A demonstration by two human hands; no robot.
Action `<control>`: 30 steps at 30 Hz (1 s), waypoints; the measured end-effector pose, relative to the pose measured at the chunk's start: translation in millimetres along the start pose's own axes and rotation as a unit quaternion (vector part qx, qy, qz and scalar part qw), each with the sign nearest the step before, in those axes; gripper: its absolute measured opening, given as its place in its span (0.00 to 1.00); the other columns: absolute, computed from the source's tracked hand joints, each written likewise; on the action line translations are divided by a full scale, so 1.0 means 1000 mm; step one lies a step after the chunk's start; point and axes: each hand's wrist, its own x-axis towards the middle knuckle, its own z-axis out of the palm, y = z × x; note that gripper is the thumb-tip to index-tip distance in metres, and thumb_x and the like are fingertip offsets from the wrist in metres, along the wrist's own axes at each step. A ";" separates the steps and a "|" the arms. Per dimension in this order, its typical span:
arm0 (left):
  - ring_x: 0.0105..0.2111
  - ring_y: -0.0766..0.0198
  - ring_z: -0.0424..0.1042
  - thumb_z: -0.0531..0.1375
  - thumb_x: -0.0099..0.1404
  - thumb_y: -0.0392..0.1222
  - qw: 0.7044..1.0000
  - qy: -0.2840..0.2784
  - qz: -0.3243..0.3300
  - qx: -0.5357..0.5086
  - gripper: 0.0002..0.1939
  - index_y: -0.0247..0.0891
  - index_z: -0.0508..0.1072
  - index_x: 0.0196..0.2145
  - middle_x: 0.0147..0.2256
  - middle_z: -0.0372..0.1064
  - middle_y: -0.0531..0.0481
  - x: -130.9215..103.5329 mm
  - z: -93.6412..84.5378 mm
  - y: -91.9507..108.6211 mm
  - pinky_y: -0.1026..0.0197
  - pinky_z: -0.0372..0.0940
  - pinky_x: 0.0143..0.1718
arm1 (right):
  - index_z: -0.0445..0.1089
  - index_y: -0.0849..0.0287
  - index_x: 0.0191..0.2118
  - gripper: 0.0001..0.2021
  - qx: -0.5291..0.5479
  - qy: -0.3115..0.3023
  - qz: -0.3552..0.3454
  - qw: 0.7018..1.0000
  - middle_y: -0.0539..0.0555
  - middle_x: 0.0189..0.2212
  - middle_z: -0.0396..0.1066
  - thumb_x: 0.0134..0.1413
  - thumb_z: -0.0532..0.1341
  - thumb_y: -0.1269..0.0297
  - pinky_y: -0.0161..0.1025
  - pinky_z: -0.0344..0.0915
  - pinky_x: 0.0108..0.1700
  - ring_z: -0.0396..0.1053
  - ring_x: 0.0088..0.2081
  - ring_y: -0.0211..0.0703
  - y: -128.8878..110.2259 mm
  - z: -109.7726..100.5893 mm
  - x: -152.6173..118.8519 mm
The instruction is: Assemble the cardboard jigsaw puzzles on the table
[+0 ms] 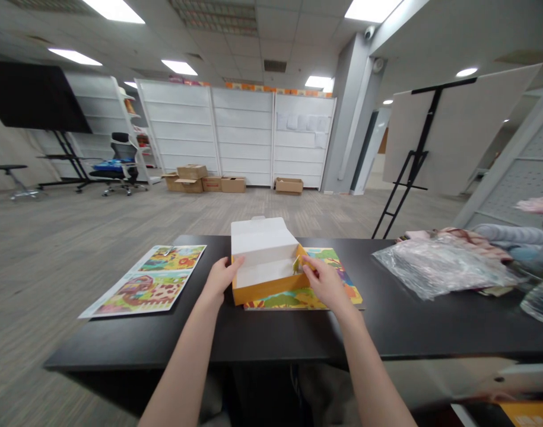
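Observation:
A cardboard box (271, 288), yellow outside and white inside, is tilted above a colourful picture board (341, 279) on the black table. Its white lid flap (259, 234) stands raised at the far side. My left hand (221, 279) grips the box's left wall, the thumb over the edge and the fingers hidden outside. At the right end, my right hand (325, 283) pinches the box's side wall or end flap. A small yellow-green piece shows inside the box near those fingers; I cannot make out what it is.
Printed picture sheets (153, 279) with a metal clip lie at the table's left. To the right sit a clear plastic bag (444, 264), folded cloths (511, 234) and a clear vessel (540, 302) at the edge. Cardboard cartons (191, 179) stand on the floor beyond.

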 end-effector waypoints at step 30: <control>0.35 0.60 0.75 0.68 0.51 0.58 0.979 -0.008 0.004 -0.206 0.28 0.39 0.70 0.43 0.39 0.75 0.49 -0.029 0.024 0.017 0.59 0.70 0.36 | 0.70 0.57 0.29 0.16 0.024 0.008 0.217 0.976 0.55 0.26 0.77 0.43 0.68 0.50 0.38 0.66 0.30 0.74 0.30 0.47 0.078 -0.105 -0.030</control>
